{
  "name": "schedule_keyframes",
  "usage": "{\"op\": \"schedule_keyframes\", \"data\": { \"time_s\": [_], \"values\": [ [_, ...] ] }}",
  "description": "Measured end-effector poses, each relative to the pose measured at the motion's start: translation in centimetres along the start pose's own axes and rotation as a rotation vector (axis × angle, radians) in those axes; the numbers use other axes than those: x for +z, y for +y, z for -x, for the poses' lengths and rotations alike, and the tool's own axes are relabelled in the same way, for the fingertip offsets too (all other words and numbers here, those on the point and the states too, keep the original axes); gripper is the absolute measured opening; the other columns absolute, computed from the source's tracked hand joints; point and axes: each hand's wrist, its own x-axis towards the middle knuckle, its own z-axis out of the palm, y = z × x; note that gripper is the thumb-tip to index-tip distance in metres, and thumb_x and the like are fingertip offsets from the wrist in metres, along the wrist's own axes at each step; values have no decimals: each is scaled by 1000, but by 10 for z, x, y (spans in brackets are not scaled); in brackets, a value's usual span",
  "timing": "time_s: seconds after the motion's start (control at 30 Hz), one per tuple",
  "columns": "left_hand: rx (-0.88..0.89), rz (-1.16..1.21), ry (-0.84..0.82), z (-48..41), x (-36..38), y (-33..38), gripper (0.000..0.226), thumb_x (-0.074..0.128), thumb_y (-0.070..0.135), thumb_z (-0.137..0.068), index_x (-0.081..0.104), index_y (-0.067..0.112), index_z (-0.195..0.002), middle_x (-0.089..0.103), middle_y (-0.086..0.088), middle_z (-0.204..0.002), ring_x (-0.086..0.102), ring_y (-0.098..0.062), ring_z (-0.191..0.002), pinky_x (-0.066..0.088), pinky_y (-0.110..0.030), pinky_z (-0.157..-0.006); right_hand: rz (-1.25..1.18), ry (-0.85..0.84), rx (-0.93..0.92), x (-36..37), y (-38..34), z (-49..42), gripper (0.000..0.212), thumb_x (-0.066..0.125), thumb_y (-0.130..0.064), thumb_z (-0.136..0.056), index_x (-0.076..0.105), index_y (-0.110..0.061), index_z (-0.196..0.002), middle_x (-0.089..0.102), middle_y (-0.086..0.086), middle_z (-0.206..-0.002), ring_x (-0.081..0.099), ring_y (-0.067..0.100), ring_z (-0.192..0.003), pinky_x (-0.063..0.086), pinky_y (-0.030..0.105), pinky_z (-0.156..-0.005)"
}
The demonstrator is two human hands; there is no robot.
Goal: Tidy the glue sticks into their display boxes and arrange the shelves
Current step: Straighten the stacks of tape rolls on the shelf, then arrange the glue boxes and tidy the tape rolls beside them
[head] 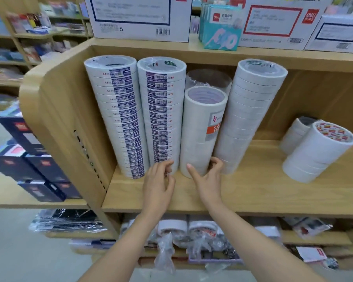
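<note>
The light wooden shelf [242,192] carries white tape rolls piled in upright stacks. At its left end, close to the side panel [69,110], stands a tall labelled stack [118,115] with purple barcode stickers, and a second labelled stack [161,110] touches it on the right. Next along is a shorter stack [202,131] with an orange label, and a clear-wrapped stack [208,78] stands behind it toward the back. A plain tall stack [250,110] stands just beside these, tilted. Well apart, toward the right end, stands a low stack [318,151] with a red-printed top, and a smaller stack [295,135] stands just behind it.
</note>
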Motion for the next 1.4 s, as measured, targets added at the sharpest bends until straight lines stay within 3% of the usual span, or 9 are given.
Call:
{"op": "schedule_keyframes", "data": {
  "time_s": [0.1,0.4,0.63,0.8,0.87,0.97,1.1,1.23,1.4],
  "values": [
    [11,-6,-10,0,-1,0,33,49,19,-89,57,20,-122,57,9,-98,54,-14,-96,48,-37,-88,68,10,-14,-1,1,-5,99,82,-56,-63,37,-11,-139,47,8,-134,47,24,-127,40,45,-107],
    [34,-5,-34,2,3,7,29,58,8,-90,58,18,-118,58,7,-99,54,-12,-93,47,-35,-82,69,-99,-57,-17,5,-3,95,86,-41,-69,36,-13,-145,45,2,-138,46,14,-127,39,30,-107],
    [203,57,-187,8,29,38,26,43,27,-91,66,19,-99,60,9,-93,56,-9,-87,44,-26,-75,143,10,-142,-88,24,-2,19,64,-22,-93,63,-24,-111,68,-2,-105,62,5,-94,47,13,-80],
    [368,20,-431,16,77,80,31,46,29,-95,64,21,-119,62,4,-118,54,-15,-111,46,-38,-93,505,116,-166,-159,53,-1,27,58,-30,-96,61,-25,-122,56,-2,-132,47,19,-126,34,38,-106],
    [381,-96,-581,21,101,101,43,45,33,-100,48,24,-142,42,1,-150,35,-18,-138,24,-36,-117,707,92,-100,-187,65,2,40,51,-36,-99,52,-21,-137,41,2,-151,30,23,-142,15,43,-117],
    [364,-283,-728,30,139,126,51,33,43,-104,29,28,-153,20,0,-162,13,-20,-150,6,-31,-119,826,-122,15,-230,86,5,51,37,-43,-103,35,-22,-150,19,-1,-162,10,16,-150,0,37,-119],
    [225,-428,-621,43,177,162,44,37,43,-101,47,24,-140,42,-6,-144,35,-25,-134,28,-37,-109,534,-310,-87,-285,93,10,40,51,-33,-101,52,-22,-138,40,-3,-153,29,12,-143,18,29,-116],
    [202,-336,-612,61,227,218,35,44,37,-99,57,22,-128,50,-5,-135,43,-24,-124,33,-35,-101,386,-197,-59,-360,98,10,28,56,-22,-99,64,-18,-126,63,-3,-121,57,9,-108,43,21,-93],
    [281,-153,-640,96,315,320,32,51,28,-96,56,18,-126,56,-4,-123,48,-24,-115,39,-37,-98,342,1,-11,-487,123,6,24,53,-20,-99,65,-21,-121,60,-8,-117,59,4,-105,49,24,-93]
  ]
}}
